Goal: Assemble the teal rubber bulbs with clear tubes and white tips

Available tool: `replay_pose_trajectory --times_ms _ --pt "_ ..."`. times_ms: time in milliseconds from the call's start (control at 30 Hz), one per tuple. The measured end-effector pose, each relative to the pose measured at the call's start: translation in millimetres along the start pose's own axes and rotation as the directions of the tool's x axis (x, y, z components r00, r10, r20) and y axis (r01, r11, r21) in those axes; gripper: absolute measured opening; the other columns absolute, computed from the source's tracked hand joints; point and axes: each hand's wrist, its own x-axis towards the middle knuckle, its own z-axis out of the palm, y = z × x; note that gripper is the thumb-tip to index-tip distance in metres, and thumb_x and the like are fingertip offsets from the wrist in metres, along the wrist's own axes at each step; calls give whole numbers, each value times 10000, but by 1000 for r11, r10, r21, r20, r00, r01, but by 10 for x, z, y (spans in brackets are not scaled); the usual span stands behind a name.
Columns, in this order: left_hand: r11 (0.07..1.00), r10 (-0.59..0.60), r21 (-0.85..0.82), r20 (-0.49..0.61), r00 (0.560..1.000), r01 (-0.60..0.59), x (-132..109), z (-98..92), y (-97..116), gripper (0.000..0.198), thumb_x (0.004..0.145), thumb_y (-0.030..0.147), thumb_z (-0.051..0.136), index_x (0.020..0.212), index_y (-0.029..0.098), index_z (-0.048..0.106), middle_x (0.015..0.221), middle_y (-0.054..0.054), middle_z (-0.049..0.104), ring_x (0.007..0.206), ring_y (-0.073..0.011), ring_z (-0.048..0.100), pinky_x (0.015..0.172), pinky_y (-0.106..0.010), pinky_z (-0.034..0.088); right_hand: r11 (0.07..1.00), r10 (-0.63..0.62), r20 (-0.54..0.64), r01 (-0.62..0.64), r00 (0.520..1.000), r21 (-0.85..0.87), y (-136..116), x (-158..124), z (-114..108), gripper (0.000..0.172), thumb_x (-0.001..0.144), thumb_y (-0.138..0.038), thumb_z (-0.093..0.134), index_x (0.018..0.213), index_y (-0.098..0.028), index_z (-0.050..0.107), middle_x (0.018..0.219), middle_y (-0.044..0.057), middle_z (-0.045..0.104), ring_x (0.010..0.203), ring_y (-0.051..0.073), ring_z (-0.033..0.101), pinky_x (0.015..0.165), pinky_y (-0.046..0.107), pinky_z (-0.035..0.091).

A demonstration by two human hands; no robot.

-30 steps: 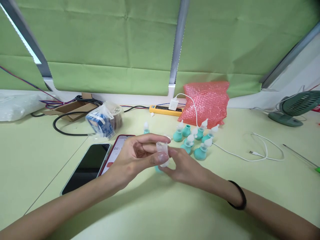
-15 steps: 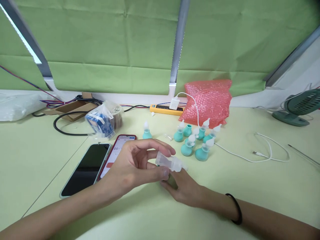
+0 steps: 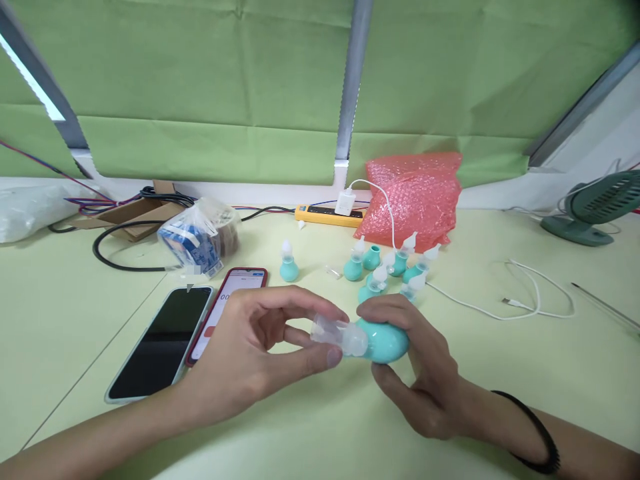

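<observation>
My left hand [image 3: 273, 357] pinches a translucent plastic nozzle [image 3: 327, 333] between thumb and fingers, lying sideways. Its right end meets the neck of a teal rubber bulb [image 3: 387, 342]; I cannot tell how far one goes into the other. Around the bulb, from the right, close the thumb and fingers of my right hand [image 3: 425, 373]. Beyond the hands stand several teal bulbs with clear nozzles and white tips, one of them an assembled bulb [image 3: 353, 267]. A bare teal bulb [image 3: 372, 258] is among them, and a single assembled bulb [image 3: 289, 267] stands apart to the left.
Left of my hands lie a dark-screened phone [image 3: 160, 347] and a red-cased phone [image 3: 227, 293]. Behind are a plastic-wrapped package [image 3: 197, 237], a yellow power strip [image 3: 320, 215] and a pink bubble-wrap bag [image 3: 413, 200]. A white cable [image 3: 480, 312], screwdriver-like rod [image 3: 605, 307] and green fan [image 3: 595, 213] are at right.
My right hand has come out from behind the left and moved right, bringing the teal bulb into view against the nozzle. My left hand keeps its pinch on the nozzle.
</observation>
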Motion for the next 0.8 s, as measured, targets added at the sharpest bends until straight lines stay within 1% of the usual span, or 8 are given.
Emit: replay_pose_trajectory --times_ms 100,200,333,433,533,633,733,800 --pt "997 51 67 -16 999 -49 -13 7 -8 228 629 48 668 783 214 634 812 2 653 735 -113 596 604 -146 500 1000 -5 -28 5 1000 14 -35 -5 -20 540 596 -6 411 1088 -212 331 942 100 459 894 254 483 716 438 436" --pt "991 86 101 -25 996 -83 -22 -10 0 248 618 43 676 776 229 626 767 27 641 688 -93 585 573 -132 488 1000 25 -69 -25 997 1 -76 -25 -23 543 577 -1 412 1069 -211 317 965 115 464 908 266 494 705 428 438" --pt "981 109 166 -21 994 -104 -41 -21 29 227 592 63 698 748 209 624 690 30 620 610 -90 561 545 -154 481 998 48 -106 -44 993 37 -123 -20 -50 527 578 8 414 1045 -215 318 903 103 479 813 244 516 643 393 438" --pt "978 91 188 -12 996 -87 -53 -1 54 186 602 74 689 722 189 605 672 25 604 601 -94 553 538 -171 477 999 10 -127 -6 992 32 -136 12 -76 539 570 19 411 1046 -218 320 880 83 483 775 231 516 627 385 431" --pt "978 56 202 2 998 -56 -51 15 73 150 629 85 669 712 174 582 663 25 586 598 -86 540 523 -162 459 999 -28 -125 33 992 39 -138 39 -82 574 547 37 403 1060 -204 314 887 75 468 766 216 510 609 365 428" --pt "975 21 219 36 999 -29 -39 3 73 121 656 109 651 709 164 558 655 31 563 569 -64 513 493 -142 428 998 -39 -122 45 992 45 -140 40 -64 594 528 47 403 1061 -198 310 890 70 451 772 208 506 616 357 427" --pt "972 4 233 52 999 -17 -25 -24 61 117 685 128 628 715 166 522 645 41 530 574 -58 496 497 -138 412 999 -29 -136 35 990 40 -142 29 -42 570 541 38 442 1047 -192 315 869 61 434 776 205 507 626 354 432" --pt "974 -43 224 91 995 22 -16 -40 62 116 704 146 613 717 169 500 622 50 518 561 -56 488 497 -141 403 999 -28 -127 32 991 33 -138 26 -39 544 560 26 473 1032 -198 321 837 50 431 755 197 513 595 330 440"
